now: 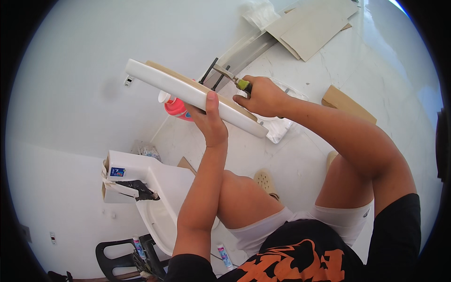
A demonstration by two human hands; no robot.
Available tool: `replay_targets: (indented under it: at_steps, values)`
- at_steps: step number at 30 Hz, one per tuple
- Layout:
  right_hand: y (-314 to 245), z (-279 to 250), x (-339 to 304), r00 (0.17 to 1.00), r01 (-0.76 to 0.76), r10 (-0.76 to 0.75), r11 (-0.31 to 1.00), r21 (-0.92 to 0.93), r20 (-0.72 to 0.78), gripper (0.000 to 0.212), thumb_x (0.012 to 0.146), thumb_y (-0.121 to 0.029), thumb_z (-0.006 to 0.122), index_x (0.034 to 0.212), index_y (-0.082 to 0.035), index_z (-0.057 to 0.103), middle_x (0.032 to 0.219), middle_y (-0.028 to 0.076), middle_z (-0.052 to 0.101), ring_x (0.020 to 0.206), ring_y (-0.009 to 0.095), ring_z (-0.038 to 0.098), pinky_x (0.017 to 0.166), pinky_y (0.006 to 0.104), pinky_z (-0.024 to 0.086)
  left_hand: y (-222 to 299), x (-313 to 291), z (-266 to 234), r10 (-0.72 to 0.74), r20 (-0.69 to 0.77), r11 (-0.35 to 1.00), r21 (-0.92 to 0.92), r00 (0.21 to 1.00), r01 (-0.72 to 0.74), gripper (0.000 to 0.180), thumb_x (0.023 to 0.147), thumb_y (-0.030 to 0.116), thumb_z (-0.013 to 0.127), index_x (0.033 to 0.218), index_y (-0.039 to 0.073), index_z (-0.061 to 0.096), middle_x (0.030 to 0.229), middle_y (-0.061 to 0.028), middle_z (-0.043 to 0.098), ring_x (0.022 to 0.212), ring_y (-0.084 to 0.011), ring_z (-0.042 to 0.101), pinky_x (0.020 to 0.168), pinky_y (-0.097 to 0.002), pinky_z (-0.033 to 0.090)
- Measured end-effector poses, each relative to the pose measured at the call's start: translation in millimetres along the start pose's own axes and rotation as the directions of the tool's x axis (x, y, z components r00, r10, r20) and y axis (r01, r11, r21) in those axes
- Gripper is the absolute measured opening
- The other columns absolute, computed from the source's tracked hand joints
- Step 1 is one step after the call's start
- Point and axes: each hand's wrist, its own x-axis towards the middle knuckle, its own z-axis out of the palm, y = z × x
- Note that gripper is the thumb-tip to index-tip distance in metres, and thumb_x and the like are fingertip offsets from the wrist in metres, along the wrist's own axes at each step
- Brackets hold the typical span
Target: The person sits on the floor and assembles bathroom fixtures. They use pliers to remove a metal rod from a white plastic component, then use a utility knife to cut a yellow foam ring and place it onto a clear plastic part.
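My left hand (210, 120) grips a long, glossy white slab (164, 81) with rounded ends, its thumb pressed on the near face. The slab is held tilted in mid-air, its left end higher in the picture. A tan layer (176, 74) runs along its far side. Two dark rods (209, 70) show beyond that side; where they attach is hidden. My right hand (263, 96) is closed round the green-and-black handle of a scraper-like tool (243, 85). The tool's flat metal head lies close to the rods; I cannot tell whether they touch.
Behind the slab stands a pink bottle (177, 109) with a white cap. A white toilet bowl (164, 176) is at lower left, near a black chair (115, 256) and a sealant tube (224, 255). Flat boards (312, 28) lie far right, cardboard (347, 104) at right, plastic wrap (281, 130) beyond the slab.
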Motion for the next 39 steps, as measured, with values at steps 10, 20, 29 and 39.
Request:
replay_targets:
  at_steps: [10,20,29,39]
  values:
    - [8,-7,4,0.999,-0.002,0.000,0.998,-0.065,-0.032,0.044,0.094,-0.034,0.076,0.115,0.003,0.069,0.091,0.021,0.073,0.082,0.034,0.068,0.081,0.0440,0.055,-9,5,7,-0.034,0.028,0.999,-0.036,0.999,0.035,0.070,0.098,0.037,0.073,0.145,-0.001,0.039,0.125,-0.0112,0.051,0.116,-0.0202,0.051,0.104,-0.0370,0.043]
    - [8,-53,-51,0.981,-0.145,0.127,0.983,-0.115,-0.146,0.042,0.094,-0.032,0.073,0.117,0.003,0.067,0.104,0.025,0.073,0.096,0.042,0.070,0.088,0.0469,0.056,13,-20,67,-0.023,0.105,0.996,-0.086,0.994,0.032,0.067,0.098,0.041,0.071,0.141,-0.002,0.042,0.123,-0.0117,0.051,0.114,-0.0204,0.050,0.104,-0.0359,0.043]
    - [29,-67,-99,0.941,-0.219,0.175,0.967,-0.127,-0.290,0.041,0.093,-0.032,0.071,0.112,0.003,0.066,0.093,0.020,0.073,0.085,0.035,0.070,0.081,0.0450,0.056,27,-42,98,-0.100,0.264,0.976,-0.162,0.959,0.147,0.108,0.090,0.039,0.085,0.159,-0.011,0.018,0.145,-0.0242,0.043,0.133,-0.0301,0.049,0.113,-0.0400,0.042]
    - [32,-74,-102,0.958,-0.263,0.281,0.942,0.206,-0.060,0.026,0.096,-0.026,0.065,0.099,0.000,0.067,0.079,0.006,0.068,0.069,0.016,0.065,0.068,0.0345,0.054,26,-47,98,-0.080,0.186,0.991,-0.087,0.979,0.098,0.096,0.089,0.045,0.084,0.154,-0.007,0.034,0.137,-0.0188,0.051,0.128,-0.0266,0.051,0.111,-0.0378,0.041]
